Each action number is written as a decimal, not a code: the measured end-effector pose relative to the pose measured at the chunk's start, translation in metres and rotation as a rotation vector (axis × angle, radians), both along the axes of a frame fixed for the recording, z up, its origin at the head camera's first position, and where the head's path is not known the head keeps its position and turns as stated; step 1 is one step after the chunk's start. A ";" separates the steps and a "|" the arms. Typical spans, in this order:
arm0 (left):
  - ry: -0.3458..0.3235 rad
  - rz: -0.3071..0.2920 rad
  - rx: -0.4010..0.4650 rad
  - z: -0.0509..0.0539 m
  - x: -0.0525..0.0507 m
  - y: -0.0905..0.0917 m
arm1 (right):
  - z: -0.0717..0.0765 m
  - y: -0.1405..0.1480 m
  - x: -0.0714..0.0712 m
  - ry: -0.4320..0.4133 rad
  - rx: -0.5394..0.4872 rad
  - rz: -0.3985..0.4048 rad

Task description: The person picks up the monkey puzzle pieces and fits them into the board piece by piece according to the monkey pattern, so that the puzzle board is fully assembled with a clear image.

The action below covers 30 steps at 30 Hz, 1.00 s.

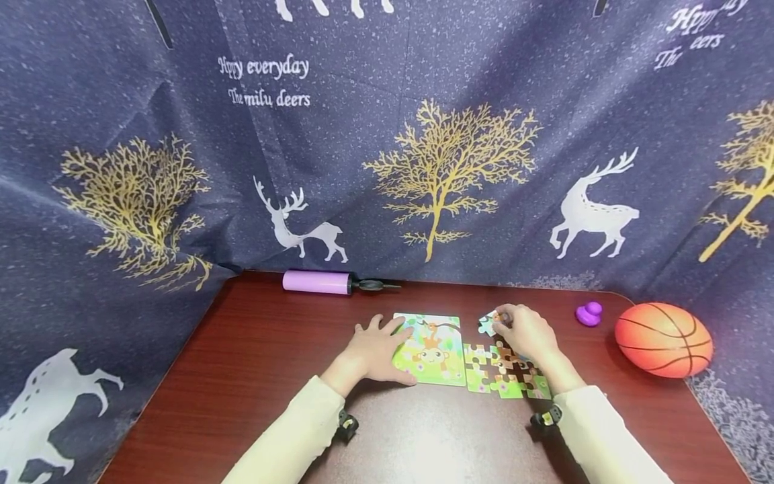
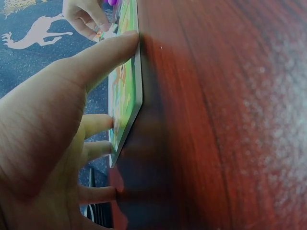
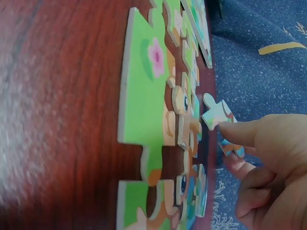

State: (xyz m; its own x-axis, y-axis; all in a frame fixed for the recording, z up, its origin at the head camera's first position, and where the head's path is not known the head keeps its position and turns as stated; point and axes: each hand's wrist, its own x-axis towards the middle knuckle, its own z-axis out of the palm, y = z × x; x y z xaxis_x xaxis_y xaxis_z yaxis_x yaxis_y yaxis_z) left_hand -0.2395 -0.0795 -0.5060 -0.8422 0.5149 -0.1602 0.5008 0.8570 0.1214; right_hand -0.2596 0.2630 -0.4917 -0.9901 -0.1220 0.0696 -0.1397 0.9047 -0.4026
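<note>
My left hand (image 1: 376, 353) lies with spread fingers on the left side of a square picture board (image 1: 446, 366) that shows a monkey. In the left wrist view its thumb rests on the board's near edge. To the right of the board lies a partly joined jigsaw puzzle (image 1: 510, 388) with green and brown pieces. Above the puzzle's far edge, my right hand (image 1: 532, 334) pinches a jigsaw piece (image 3: 218, 113), pale blue and white, between thumb and fingers. The right wrist view shows the piece raised off the table, partly covered by the fingertips.
A purple hand pump (image 1: 317, 282) lies along the back edge of the brown table (image 1: 254, 376). At the right stand a small purple rubber duck (image 1: 589, 314) and an orange basketball (image 1: 664, 340). A dark blue patterned cloth (image 1: 363, 134) hangs behind.
</note>
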 end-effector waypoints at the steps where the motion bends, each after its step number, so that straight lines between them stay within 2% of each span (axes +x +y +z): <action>1: 0.001 0.001 -0.003 0.000 0.000 0.000 | 0.000 0.001 0.000 0.007 -0.004 0.002; 5: 0.000 -0.001 -0.007 0.001 0.000 0.000 | 0.001 0.003 -0.001 0.028 -0.040 0.005; 13: -0.007 0.000 -0.001 0.001 0.000 0.000 | 0.004 -0.003 -0.001 0.064 -0.181 0.007; 18: -0.007 0.001 -0.011 0.000 -0.001 0.000 | 0.004 -0.015 0.001 0.028 -0.279 0.002; 22: -0.013 0.003 -0.013 0.001 -0.001 0.000 | 0.004 -0.026 0.003 0.019 -0.318 0.002; 30: -0.018 0.004 -0.003 0.001 -0.001 0.001 | -0.003 -0.053 0.000 -0.047 -0.417 -0.026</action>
